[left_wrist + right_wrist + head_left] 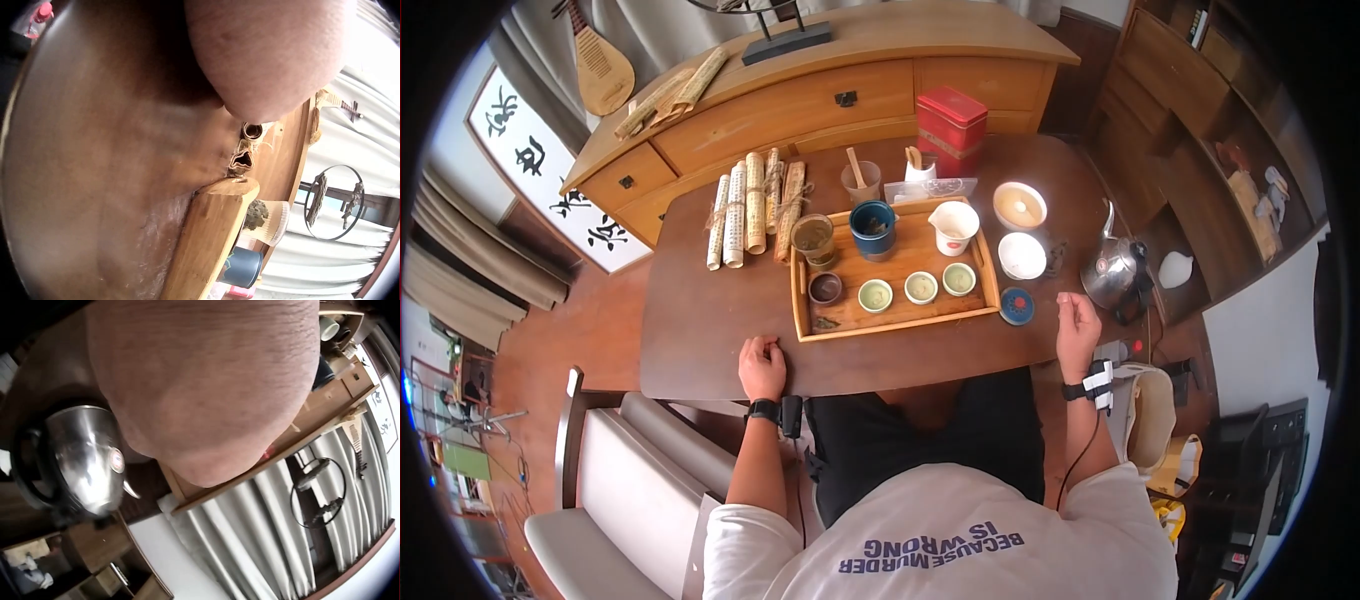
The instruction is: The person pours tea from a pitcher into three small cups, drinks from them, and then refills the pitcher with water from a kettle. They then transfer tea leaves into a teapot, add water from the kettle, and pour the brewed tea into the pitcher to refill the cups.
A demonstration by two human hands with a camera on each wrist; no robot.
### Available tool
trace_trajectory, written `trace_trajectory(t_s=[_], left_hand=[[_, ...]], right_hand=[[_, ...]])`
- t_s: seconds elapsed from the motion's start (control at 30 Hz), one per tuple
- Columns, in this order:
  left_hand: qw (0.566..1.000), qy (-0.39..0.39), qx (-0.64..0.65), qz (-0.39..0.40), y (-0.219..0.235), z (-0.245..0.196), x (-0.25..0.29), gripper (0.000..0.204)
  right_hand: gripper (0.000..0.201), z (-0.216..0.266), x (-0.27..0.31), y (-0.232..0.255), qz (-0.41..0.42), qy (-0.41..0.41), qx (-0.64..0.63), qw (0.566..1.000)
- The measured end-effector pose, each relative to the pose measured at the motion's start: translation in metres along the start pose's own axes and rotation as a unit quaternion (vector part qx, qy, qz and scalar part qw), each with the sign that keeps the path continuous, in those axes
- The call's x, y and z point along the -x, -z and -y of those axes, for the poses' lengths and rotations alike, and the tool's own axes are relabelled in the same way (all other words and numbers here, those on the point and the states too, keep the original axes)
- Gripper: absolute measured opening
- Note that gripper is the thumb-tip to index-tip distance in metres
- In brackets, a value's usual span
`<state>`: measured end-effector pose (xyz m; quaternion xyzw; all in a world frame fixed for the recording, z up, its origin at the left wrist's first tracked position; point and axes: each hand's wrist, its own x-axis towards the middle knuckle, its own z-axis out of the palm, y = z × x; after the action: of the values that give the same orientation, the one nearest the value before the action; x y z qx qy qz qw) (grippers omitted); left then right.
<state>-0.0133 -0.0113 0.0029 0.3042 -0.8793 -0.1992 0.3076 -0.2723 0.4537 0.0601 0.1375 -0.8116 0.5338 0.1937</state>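
My left hand (762, 367) rests at the table's front edge, left of the wooden tray (900, 328), fingers loosely curled and holding nothing. My right hand (1078, 325), also empty with loosely bent fingers, is at the table's right side, between a round blue lid (1017, 307) and the steel kettle (1112, 268). On the tray are a blue cup (873, 228), a glass cup (813, 238), a white pitcher (953, 228), a dark cup (825, 289) and several pale green cups (920, 288). In the wrist views, the left hand (269, 56) and right hand (206, 387) hide their own fingers.
Tied scrolls (755, 203) lie left of the tray. Behind it stand a tool holder (861, 182) and a red tin (951, 125). Two white bowls (1021, 256) are on its right. A wooden cabinet (790, 115) is beyond the table (700, 330).
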Motion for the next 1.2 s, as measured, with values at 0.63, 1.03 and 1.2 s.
trace_trajectory(t_s=[0.63, 1.03, 1.2], left_hand=[[1.000, 0.007, -0.009, -0.002, -0.002, 0.004, 0.004, 0.009], [1.000, 0.021, 0.003, 0.007, 0.002, 0.000, 0.004, 0.010], [1.000, 0.023, 0.001, 0.009, 0.002, 0.000, 0.004, 0.010]], right_hand=[[0.014, -0.060, 0.008, -0.018, 0.042, 0.012, 0.209, 0.977], [0.005, -0.056, 0.012, -0.018, 0.048, 0.033, 0.206, 0.977], [0.006, -0.055, 0.011, -0.018, 0.047, 0.039, 0.206, 0.977]])
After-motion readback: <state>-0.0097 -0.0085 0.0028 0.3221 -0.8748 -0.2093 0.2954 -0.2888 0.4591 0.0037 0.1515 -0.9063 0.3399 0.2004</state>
